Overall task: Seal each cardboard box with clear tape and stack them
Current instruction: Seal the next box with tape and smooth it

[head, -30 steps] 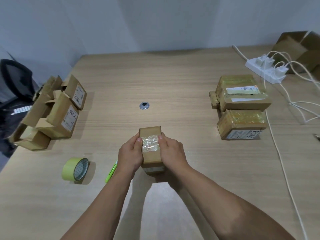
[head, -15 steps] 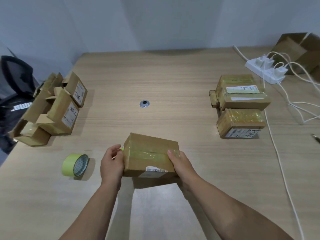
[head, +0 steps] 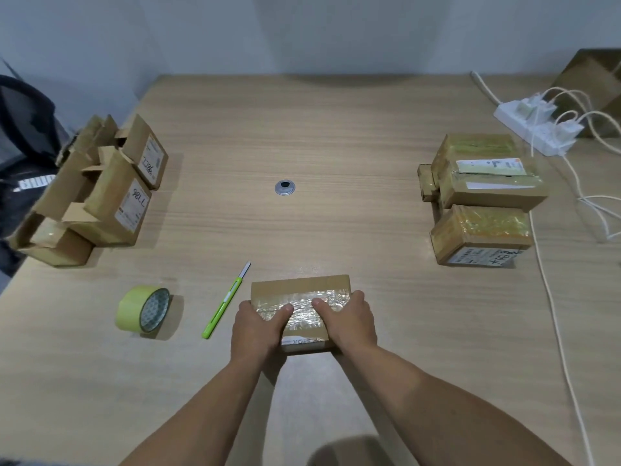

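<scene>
- Far left of the grommet [head: 284, 188], at the counter [head: 336, 129] edge: open boxes [head: 100, 193] heaped with flaps loose, evidently the supply awaiting tape.
- Left of the grommet and nearer the person: roll of tape [head: 142, 312] standing on its rim, within reach of the left arm, probably for the next seal.
- Slightly left of the grommet, nearer the person: knife [head: 225, 302], green-handled, blade out and pointing away from the body. It lies beside the work, apart from both hands.
- Left hand [head: 258, 327]: grips the near-left end of the box, thumb laid flat on the taped top, seemingly to rub the strip down.
- Directly on the person's side of the grommet: box [head: 302, 290], flat on the counter, a wrinkled clear strip along its closed top. Sealing looks nearly finished; stacking is not yet done.
- Right hand [head: 349, 321]: holds the near-right end likewise, thumb on the tape. The paired grip steadies the box against sliding.
- Far right of the grommet: sealed boxes [head: 484, 196], glossy with tape, stacked and set close together, the likely destination.
- Farther right and beyond: power strip [head: 537, 129], white cables trailing past the stack.
</scene>
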The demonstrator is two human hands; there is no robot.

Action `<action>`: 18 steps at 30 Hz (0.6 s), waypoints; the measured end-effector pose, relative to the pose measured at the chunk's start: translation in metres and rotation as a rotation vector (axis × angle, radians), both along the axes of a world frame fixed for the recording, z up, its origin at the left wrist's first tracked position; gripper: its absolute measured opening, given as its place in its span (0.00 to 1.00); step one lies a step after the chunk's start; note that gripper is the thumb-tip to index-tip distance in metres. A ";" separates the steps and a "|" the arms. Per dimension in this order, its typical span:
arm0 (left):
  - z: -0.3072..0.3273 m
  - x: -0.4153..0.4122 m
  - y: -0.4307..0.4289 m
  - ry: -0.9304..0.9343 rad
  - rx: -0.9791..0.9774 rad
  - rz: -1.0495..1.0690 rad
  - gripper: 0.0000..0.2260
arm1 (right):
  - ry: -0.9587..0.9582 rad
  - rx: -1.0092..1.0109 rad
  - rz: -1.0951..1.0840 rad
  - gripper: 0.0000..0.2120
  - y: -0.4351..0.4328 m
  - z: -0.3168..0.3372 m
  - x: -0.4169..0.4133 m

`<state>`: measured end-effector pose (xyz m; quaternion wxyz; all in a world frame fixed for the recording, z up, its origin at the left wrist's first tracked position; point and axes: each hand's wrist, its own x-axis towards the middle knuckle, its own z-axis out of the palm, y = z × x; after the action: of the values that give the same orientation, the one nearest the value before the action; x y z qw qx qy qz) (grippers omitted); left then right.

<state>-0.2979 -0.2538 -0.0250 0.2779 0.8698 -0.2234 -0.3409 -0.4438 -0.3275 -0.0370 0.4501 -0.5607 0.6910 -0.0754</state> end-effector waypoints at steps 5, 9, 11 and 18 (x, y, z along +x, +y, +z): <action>-0.007 0.005 0.000 0.010 -0.044 0.004 0.17 | 0.049 -0.031 0.060 0.33 -0.001 -0.004 0.000; -0.006 0.007 0.004 -0.024 -0.077 -0.011 0.10 | 0.020 -0.036 0.078 0.24 -0.003 -0.006 -0.004; -0.008 0.012 0.007 -0.050 -0.085 -0.023 0.09 | -0.004 -0.047 0.085 0.20 -0.004 -0.005 -0.007; -0.012 0.017 0.008 -0.094 -0.098 -0.036 0.15 | -0.095 -0.055 0.094 0.14 -0.009 0.003 -0.021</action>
<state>-0.2805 -0.2457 -0.0372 0.3031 0.8661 -0.2681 -0.2935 -0.4648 -0.3363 -0.0338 0.4696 -0.6005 0.6395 -0.0996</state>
